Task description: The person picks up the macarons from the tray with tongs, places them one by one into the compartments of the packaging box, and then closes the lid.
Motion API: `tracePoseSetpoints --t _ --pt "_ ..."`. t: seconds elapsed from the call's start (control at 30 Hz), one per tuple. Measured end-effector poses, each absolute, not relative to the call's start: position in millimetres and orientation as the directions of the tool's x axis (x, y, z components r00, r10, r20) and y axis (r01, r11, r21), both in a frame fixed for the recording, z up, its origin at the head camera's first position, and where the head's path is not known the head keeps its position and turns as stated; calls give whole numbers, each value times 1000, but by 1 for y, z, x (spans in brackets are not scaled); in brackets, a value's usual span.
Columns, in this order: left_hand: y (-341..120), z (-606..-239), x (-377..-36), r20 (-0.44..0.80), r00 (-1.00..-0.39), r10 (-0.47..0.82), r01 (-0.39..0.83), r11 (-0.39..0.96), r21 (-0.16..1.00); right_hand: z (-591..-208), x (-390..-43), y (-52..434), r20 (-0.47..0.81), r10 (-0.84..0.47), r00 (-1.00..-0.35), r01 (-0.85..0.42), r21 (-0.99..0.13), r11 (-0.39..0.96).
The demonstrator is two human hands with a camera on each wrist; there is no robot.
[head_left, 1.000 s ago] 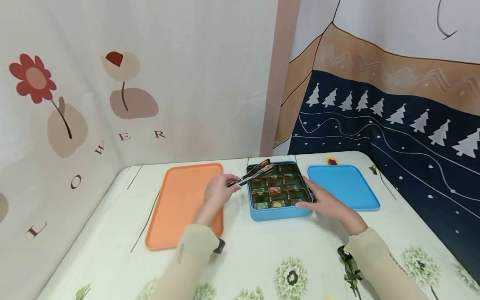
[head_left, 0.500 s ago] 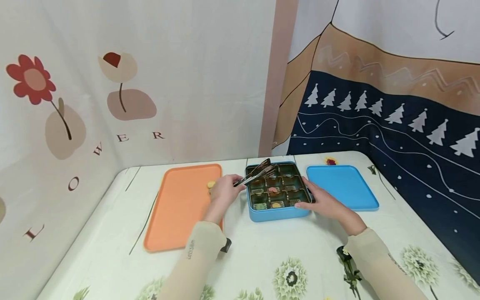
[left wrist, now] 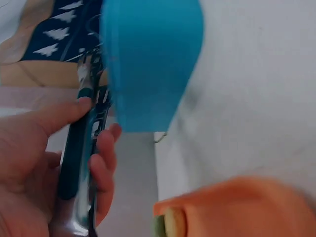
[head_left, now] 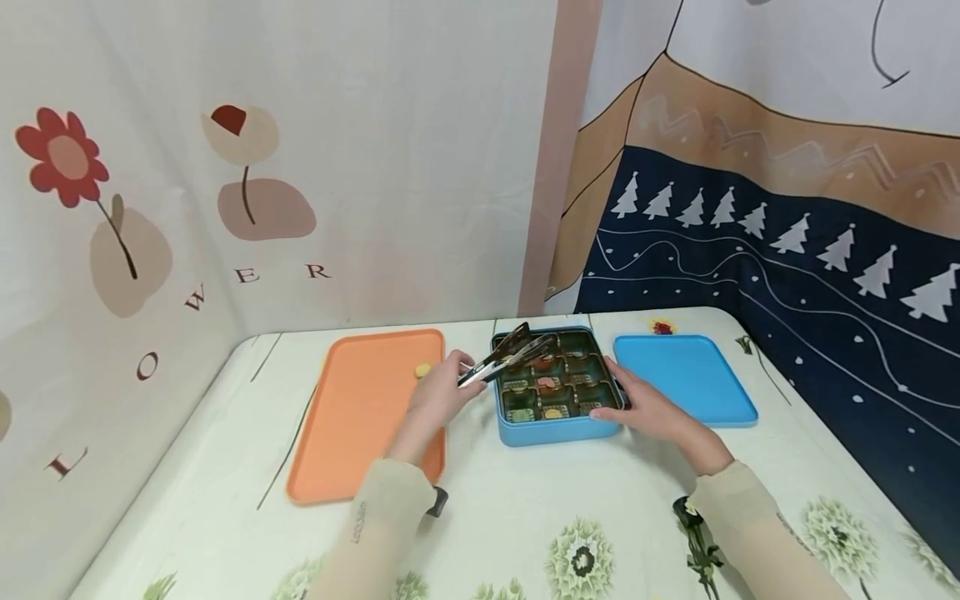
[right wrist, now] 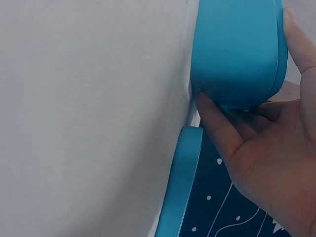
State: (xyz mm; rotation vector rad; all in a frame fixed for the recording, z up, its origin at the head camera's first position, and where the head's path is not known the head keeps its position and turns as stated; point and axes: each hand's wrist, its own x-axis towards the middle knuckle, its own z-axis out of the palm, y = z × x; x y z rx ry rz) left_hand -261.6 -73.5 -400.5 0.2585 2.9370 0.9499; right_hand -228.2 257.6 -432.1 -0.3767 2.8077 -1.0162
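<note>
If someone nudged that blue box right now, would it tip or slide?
The blue box would probably slide rather than tip, since it looks low and broad. Its smooth, straight sides suggest stiffness. The right hand at its corner may steady it.

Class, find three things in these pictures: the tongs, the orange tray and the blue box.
Tongs (left wrist: pixel 74 158): left wrist view, on the dark grip.
Orange tray (head_left: pixel 356 408): head view, on its bare base.
Blue box (right wrist: pixel 237 54): right wrist view, on its outer wall.
</note>
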Motion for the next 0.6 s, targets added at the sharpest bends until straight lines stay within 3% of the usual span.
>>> tracePoseSetpoints --t 0.3,0.6 --pt "-140 -393 -234 -10 -978 210 114 567 816 -431 -227 257 -47 -275 -960 -179 -651 738" --pt "-210 -399 -201 23 -999 31 37 613 789 -431 -227 257 -55 -274 -960 -175 -646 743"
